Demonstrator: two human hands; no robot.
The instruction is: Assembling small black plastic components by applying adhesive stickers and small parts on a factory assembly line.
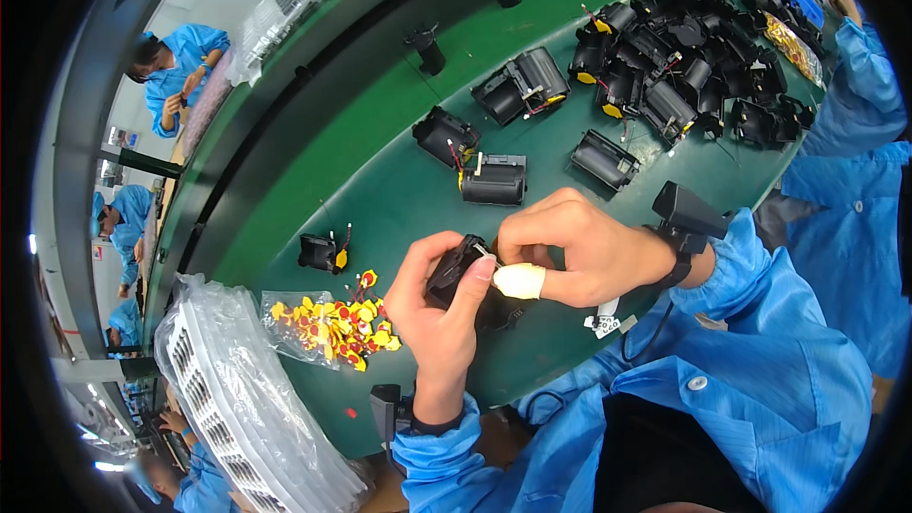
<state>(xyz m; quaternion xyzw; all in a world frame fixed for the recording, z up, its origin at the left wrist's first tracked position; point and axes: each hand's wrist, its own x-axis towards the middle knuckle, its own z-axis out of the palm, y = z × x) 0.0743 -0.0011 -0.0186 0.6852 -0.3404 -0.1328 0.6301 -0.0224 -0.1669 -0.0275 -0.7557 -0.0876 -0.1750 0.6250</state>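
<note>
The green table [370, 199] carries a heap of black cases [670, 57], and over its near side the right hand [581, 252] curls, its hold unclear, beside the left hand [432, 318], whose grip is closed around a black part [450, 271].

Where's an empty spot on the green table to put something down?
One bare patch of the green table lies between the small black part and the black housing with red wires. Another lies between the black heap and the right hand's wrist. It's crowded at that heap and where yellow-and-red pieces spread beside the wrapped trays.
</note>
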